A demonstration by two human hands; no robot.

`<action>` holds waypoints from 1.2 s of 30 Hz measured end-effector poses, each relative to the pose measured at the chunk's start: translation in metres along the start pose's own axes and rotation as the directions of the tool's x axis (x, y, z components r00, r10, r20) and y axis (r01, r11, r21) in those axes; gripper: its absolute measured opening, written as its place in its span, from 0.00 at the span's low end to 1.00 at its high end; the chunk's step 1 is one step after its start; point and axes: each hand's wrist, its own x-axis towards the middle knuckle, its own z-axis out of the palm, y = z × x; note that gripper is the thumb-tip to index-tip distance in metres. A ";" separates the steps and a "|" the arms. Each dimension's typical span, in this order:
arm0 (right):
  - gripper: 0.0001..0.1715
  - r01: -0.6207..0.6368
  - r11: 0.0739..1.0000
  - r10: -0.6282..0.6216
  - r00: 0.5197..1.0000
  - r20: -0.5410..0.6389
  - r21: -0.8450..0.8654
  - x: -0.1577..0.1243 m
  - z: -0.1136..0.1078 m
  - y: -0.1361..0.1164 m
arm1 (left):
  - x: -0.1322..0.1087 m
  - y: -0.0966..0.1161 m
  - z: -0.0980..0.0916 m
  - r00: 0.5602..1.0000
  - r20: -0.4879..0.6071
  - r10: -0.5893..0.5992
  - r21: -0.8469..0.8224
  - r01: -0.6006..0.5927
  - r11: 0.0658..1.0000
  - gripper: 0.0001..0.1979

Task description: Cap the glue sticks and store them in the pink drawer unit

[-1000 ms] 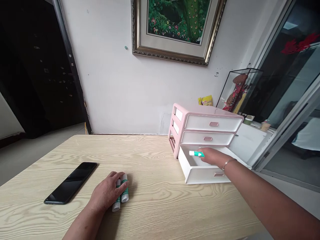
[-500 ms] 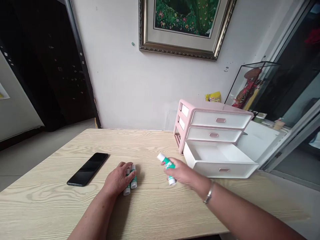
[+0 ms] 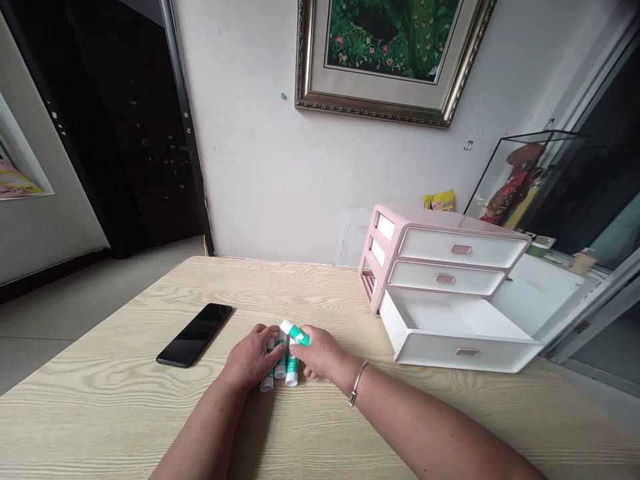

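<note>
Two white and green glue sticks [image 3: 280, 369] lie side by side on the wooden table [image 3: 125, 413]. My left hand [image 3: 250, 360] rests on them with its fingers curled over their tops. My right hand [image 3: 320, 353] is closed on a third glue stick [image 3: 295, 333], which it holds tilted just above the other two. The two hands almost touch. To the right stands a pink and white drawer unit [image 3: 440, 257] with its bottom drawer [image 3: 460, 330] pulled out; I see nothing in it.
A black phone [image 3: 195, 325] lies face up left of my hands. Behind the drawer unit are a glass display case [image 3: 530, 173] and a yellow packet [image 3: 440, 200]. A framed picture [image 3: 390, 53] hangs on the wall. A dark doorway [image 3: 100, 133] opens at the left.
My right hand has carried the glue stick from over the open drawer leftward across the table to the two sticks under my left hand. The view has shifted left.
</note>
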 end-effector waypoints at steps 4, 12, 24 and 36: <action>0.19 -0.128 0.984 0.114 0.987 -0.115 -0.122 -0.010 -0.015 0.002 | -0.005 0.005 -0.006 1.000 0.008 -0.002 0.001 0.002 1.000 0.24; 0.19 0.069 0.866 -0.115 0.991 -0.062 -0.495 -0.037 -0.012 0.002 | -0.005 0.005 -0.005 1.000 0.017 -0.013 0.007 0.013 1.000 0.25; 0.15 -0.212 0.828 -0.016 0.916 -0.400 -0.518 -0.052 -0.209 0.052 | 0.001 -0.004 0.001 0.999 0.036 0.003 0.018 -0.003 1.000 0.29; 0.30 -0.589 0.547 0.431 0.807 -0.403 -0.595 -0.071 -0.327 0.102 | 0.010 -0.016 0.011 1.000 0.021 0.015 0.006 -0.015 1.000 0.28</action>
